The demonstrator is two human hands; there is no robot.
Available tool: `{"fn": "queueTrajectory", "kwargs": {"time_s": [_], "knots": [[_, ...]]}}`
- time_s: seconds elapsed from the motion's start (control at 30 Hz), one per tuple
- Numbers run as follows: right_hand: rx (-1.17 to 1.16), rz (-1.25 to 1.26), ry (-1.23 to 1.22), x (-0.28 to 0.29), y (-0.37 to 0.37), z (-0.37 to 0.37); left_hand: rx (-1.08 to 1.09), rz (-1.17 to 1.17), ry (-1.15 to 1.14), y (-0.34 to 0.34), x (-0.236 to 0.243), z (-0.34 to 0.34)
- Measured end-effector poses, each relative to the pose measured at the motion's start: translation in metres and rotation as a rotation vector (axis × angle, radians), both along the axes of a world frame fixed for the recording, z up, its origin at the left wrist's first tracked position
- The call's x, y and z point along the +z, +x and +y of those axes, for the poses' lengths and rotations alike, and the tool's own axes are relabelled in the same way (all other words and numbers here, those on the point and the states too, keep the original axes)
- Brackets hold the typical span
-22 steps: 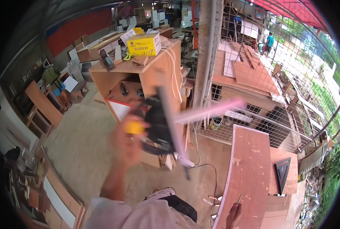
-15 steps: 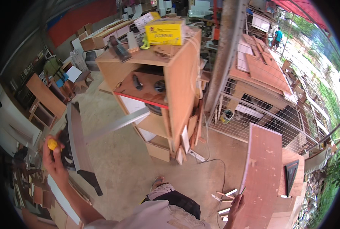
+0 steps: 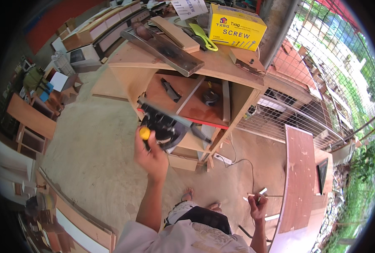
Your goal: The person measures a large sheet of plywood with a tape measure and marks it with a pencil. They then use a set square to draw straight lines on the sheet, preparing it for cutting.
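Observation:
My left hand is closed round a square-like tool with a black body, a yellow knob and a long silver blade. It is raised in front of the open wooden cabinet, and its blade crosses the shelf opening. Motion blurs the tool's edges. Lower right, my right hand is closed on a slender pencil-like stick, mostly hidden by the fingers. Beside that hand lies a long brown board. On the red-edged shelf are a curved black tool and a round dark object.
The cabinet top holds a yellow screw box, a long dark metal tool and wood strips. A power strip and cord lie on the floor. Right stands a wire fence; a black triangle leans near the board.
My left hand has brought the square-like tool rightward, from the open floor to before the cabinet. My right hand has risen slightly. The view has turned and come closer to the cabinet.

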State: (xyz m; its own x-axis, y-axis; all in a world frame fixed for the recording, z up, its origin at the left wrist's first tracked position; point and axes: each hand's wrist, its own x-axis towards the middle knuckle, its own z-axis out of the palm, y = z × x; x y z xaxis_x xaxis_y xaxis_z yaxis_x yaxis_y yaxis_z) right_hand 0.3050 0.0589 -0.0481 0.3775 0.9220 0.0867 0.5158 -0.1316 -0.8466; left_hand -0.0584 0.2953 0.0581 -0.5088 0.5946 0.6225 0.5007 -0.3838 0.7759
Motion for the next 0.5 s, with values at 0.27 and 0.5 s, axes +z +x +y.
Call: {"fn": "queueTrajectory", "kwargs": {"time_s": [0.27,0.5], "knots": [[-0.221,0.084,-0.063,-0.023,-0.031,-0.061,0.011,0.167,0.120,0.043,-0.010,0.104],[-0.249,0.069,-0.079,-0.012,-0.024,-0.077,0.020,0.245,0.121,0.056,-0.028,0.139]]}}
